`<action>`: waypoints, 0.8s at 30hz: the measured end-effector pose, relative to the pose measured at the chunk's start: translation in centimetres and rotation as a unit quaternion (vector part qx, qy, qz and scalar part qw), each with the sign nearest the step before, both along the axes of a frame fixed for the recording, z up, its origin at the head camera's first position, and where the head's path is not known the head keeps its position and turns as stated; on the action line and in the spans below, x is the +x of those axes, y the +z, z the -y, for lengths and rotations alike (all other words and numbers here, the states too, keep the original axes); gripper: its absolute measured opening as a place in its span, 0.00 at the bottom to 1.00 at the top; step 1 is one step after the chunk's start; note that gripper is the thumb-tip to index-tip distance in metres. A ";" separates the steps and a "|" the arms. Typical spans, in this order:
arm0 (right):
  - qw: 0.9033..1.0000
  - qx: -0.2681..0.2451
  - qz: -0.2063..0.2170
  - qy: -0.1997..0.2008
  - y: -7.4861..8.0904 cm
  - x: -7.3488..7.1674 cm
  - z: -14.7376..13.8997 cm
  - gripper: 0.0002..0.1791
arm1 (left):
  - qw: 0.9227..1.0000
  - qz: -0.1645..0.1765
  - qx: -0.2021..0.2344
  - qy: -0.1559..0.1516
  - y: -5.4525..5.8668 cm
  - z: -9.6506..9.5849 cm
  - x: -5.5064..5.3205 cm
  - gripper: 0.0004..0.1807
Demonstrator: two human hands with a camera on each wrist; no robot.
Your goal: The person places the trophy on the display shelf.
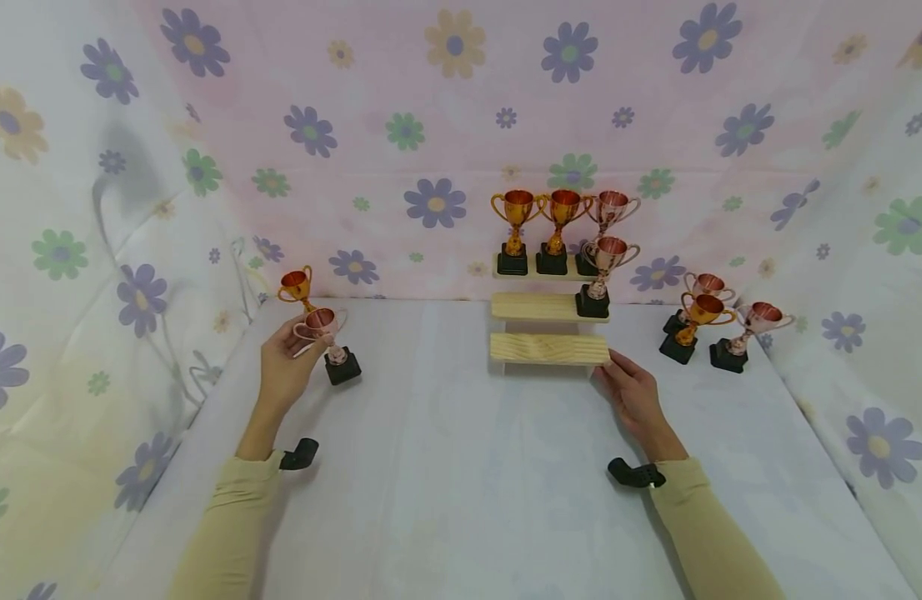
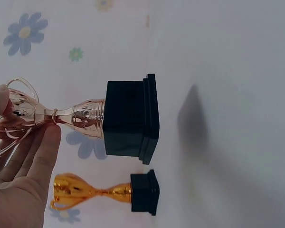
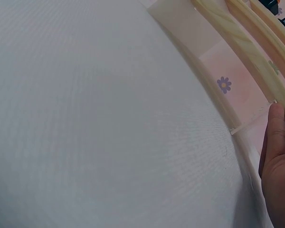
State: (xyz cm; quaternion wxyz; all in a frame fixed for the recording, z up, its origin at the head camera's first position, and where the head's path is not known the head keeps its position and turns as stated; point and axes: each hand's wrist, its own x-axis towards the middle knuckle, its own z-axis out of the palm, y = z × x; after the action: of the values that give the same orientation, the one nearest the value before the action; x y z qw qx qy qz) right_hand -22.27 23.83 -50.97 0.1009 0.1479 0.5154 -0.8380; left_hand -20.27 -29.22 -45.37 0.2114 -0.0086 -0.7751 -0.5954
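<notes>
My left hand (image 1: 287, 354) holds a rose-gold trophy cup (image 2: 88, 116) by its bowl, thumb on one side and fingers on the other. Its black base hangs above the table, apart from its shadow. Just behind it stands a gold trophy (image 2: 80, 191), partly hidden in the head view. My right hand (image 1: 635, 396) grips the right end of the lowest step of a three-tier wooden display stand (image 1: 548, 348). Two gold trophies (image 1: 515, 221) and a rose-gold one stand on the top step. Another rose-gold trophy (image 1: 598, 287) stands at the middle step's right end.
Right of the stand, a gold trophy (image 1: 703, 315) and two rose-gold trophies (image 1: 757, 321) stand together on the white-covered table (image 1: 461, 475). Flower-patterned cloth (image 1: 356, 108) hangs behind and at both sides. Pale cables (image 1: 243, 267) hang at the back left corner.
</notes>
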 end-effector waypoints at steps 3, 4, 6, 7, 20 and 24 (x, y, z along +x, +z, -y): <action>1.000 0.000 -0.002 0.000 0.0 0.0 0.0 0.34 | 1.000 0.009 -0.013 -0.014 0.3 -0.9 0.0 0.25; 1.000 0.001 -0.003 0.000 0.0 -0.1 0.0 0.34 | 1.000 0.011 -0.018 -0.020 0.4 -1.3 0.0 0.25; 1.000 0.001 -0.003 0.001 0.0 -0.1 -0.1 0.34 | 0.999 0.011 -0.033 -0.034 1.0 -2.2 0.3 0.25; 1.000 0.001 -0.003 0.000 0.0 -0.1 -0.1 0.34 | 0.998 0.012 -0.040 -0.041 1.3 -2.8 0.6 0.25; 1.000 0.001 0.002 -0.003 -0.3 -0.2 -0.2 0.34 | 0.991 0.055 -0.043 -0.111 0.7 -7.5 -0.3 0.26; 1.000 0.000 -0.001 -0.003 -0.3 -0.2 -0.1 0.34 | 0.990 0.048 -0.029 -0.130 -0.1 -8.4 -1.2 0.26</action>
State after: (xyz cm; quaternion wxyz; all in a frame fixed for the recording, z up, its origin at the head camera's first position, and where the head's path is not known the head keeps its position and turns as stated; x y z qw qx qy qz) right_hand -22.42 23.97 -51.26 0.0977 0.1484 0.5153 -0.8384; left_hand -21.43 -20.80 -45.51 0.0945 -0.0865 -0.7939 -0.5945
